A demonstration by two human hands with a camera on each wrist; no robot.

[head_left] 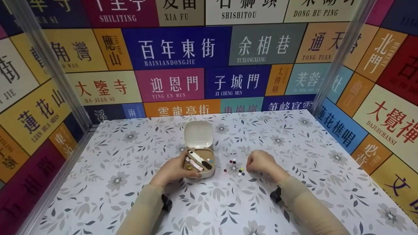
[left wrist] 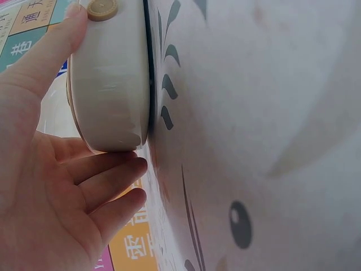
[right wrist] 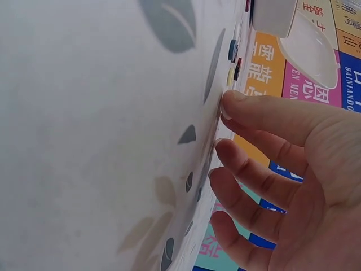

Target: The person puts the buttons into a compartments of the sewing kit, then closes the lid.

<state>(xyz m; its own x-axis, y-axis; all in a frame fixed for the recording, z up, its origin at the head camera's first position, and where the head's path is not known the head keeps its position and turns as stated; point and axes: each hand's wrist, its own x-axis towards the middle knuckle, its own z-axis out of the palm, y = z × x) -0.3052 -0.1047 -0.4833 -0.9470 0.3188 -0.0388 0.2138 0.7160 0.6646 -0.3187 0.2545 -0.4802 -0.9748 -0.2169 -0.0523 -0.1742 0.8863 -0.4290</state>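
A small cream sewing-kit box stands on the table with its white lid raised at the back. My left hand grips the box from the left, thumb by the round tan catch at the front, fingers along the side. Inside lie a white tool with a black end, a pink-and-white stick and a few small round pieces. My right hand rests at the tabletop just right of several tiny coloured buttons. Its thumb and index fingertips meet; I cannot tell whether they pinch a button.
The table wears a white cloth printed with grey leaves and flowers, some small dark prints resembling loose bits. Panels of coloured signs stand behind and at both sides, with clear corner posts. More tiny buttons lie between box and right hand.
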